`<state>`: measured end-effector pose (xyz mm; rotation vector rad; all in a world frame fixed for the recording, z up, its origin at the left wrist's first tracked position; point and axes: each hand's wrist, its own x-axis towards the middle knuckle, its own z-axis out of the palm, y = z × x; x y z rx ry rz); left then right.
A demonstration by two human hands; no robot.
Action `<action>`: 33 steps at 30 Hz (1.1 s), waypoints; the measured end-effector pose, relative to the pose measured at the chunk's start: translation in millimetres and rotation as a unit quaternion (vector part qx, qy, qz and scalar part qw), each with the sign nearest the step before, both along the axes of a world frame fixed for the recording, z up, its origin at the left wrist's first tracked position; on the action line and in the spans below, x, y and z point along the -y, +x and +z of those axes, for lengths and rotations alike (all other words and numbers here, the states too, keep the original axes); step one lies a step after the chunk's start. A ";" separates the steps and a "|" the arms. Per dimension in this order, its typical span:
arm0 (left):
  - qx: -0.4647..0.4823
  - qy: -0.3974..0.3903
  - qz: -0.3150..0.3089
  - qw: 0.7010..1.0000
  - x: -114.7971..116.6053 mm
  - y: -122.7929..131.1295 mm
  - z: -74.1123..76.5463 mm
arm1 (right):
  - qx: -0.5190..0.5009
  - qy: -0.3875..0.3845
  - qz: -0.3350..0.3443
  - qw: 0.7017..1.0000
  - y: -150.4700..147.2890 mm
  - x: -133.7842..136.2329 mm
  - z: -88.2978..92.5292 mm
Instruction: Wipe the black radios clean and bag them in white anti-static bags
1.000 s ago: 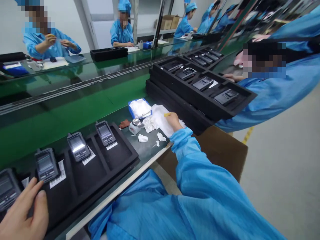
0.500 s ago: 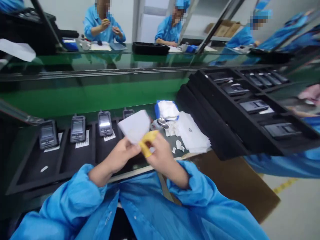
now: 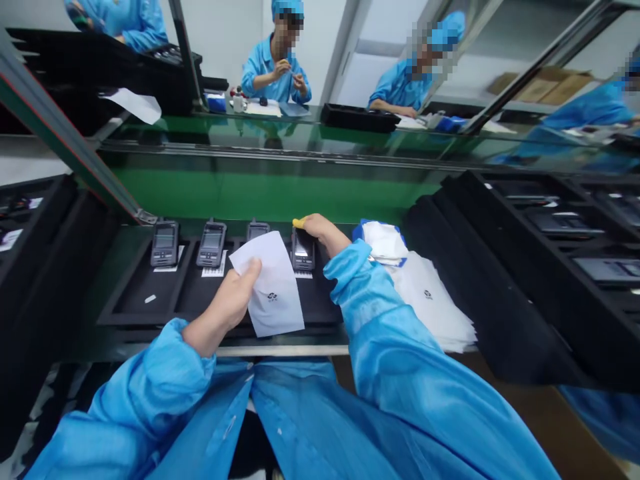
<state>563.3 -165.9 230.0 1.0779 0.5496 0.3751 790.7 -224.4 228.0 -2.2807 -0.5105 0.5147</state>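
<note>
sheet (image 3: 276, 279) (white); in left hand (image 3: 231, 293)

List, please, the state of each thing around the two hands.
Left hand: closed on white sheet.
White sheet: held up, printed mark showing.
Right hand: at top of a handset; grip unclear.
That handset: screen showing.
Other three handsets: in black tray, one partly hidden by sheet.
White scrap: lying in tray.
Sheet pile: lying flat.
Blue packet: open, white cloths showing.

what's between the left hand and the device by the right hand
A white sheet, held in the left hand, reaches across toward that device; the head view shows it.
</note>
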 end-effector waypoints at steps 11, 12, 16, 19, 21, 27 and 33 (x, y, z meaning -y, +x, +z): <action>-0.060 0.050 -0.021 0.997 -5.0 2.2 6.5 | 0.155 0.393 -0.100 0.901 -19.5 73.4 55.9; -0.055 0.044 -0.024 0.997 -3.7 3.5 7.4 | 0.165 0.427 -0.103 0.883 -23.5 79.0 65.2; -0.030 0.051 -0.018 0.998 1.4 8.5 12.1 | 0.192 0.515 -0.108 0.829 -40.4 88.8 88.5; -0.032 0.076 -0.008 0.997 5.4 12.5 13.2 | 0.222 0.525 -0.091 0.816 -46.5 84.8 87.4; -0.040 0.093 -0.002 0.995 7.7 15.2 11.1 | 0.241 0.514 -0.082 0.819 -46.2 80.0 82.6; -0.033 0.063 -0.006 0.997 8.7 18.2 5.2 | 0.283 0.479 -0.064 0.829 -33.1 71.7 74.1; -0.014 0.093 0.020 0.995 10.4 18.0 9.3 | 0.253 0.498 -0.035 0.828 -35.2 60.5 63.8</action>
